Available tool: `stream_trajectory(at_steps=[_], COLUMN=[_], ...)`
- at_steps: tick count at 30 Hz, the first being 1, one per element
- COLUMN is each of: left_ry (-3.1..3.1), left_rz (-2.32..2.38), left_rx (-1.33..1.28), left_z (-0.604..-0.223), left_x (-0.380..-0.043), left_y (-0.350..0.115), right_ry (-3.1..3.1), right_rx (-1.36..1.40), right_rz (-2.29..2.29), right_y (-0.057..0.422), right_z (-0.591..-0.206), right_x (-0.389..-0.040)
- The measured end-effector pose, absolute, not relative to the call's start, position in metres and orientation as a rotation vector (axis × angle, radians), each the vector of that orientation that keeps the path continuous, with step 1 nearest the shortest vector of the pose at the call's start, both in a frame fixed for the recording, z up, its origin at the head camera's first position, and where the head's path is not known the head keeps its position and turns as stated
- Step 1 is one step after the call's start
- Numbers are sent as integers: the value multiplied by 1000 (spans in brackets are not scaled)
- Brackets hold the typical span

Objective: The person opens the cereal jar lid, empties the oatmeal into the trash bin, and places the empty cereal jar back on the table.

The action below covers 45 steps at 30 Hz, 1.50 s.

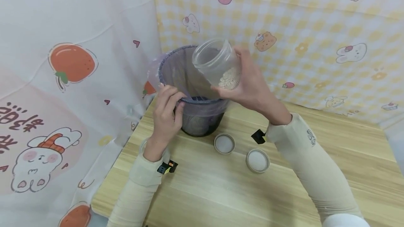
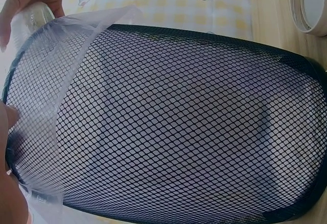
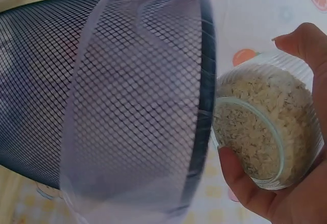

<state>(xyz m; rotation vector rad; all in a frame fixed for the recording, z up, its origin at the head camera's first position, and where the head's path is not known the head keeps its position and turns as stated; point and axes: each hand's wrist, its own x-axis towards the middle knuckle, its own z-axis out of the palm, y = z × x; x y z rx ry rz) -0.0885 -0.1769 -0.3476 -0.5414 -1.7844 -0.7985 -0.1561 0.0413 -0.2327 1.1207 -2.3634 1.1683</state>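
Observation:
A black mesh wastebasket [image 1: 202, 122] lined with a thin translucent bag [image 3: 133, 106] stands on the table, its mouth tilted slightly. My left hand [image 1: 167, 109] grips the near-left part of its rim, thumb outside and fingers over the edge. In my right hand [image 1: 252, 83] is a clear glass jar [image 1: 214, 60], held tipped above the basket's right side with its mouth facing left. Pale flakes like oats [image 3: 255, 127] lie in the jar's lower end. The right wrist view shows thumb and fingers curled round the ribbed glass near its base.
Two round lids, one [image 1: 224, 143] beside the basket and another [image 1: 257, 160] further right, lie with white inner faces up. A clear round rim [image 1: 143, 146] shows partly behind the left wrist. Printed cloths [image 1: 296, 20] hang behind and to the left of the wooden table [image 1: 208, 192].

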Motion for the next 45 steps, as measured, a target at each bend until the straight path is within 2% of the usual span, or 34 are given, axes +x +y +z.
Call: stream_trajectory(at_steps=[13,23,35,45], left_ry=[-1765,-1763,-1746,-1765], left_rz=[-819,-833,-820,-820], left_rx=[-553,-559,-559,-550], left_z=[-349,-349,-349,-350], left_x=[-89,-90,-90,-90], left_y=[-175,-173,-173,-176], right_ry=[-2637,-2777,-2801,-2675], right_rx=[899,855,757,803], right_rz=[975,744,758,953], right_y=[64,71,74,72], right_z=[-220,-212,-213,-222], right_x=[-157,-151,-150,-155])
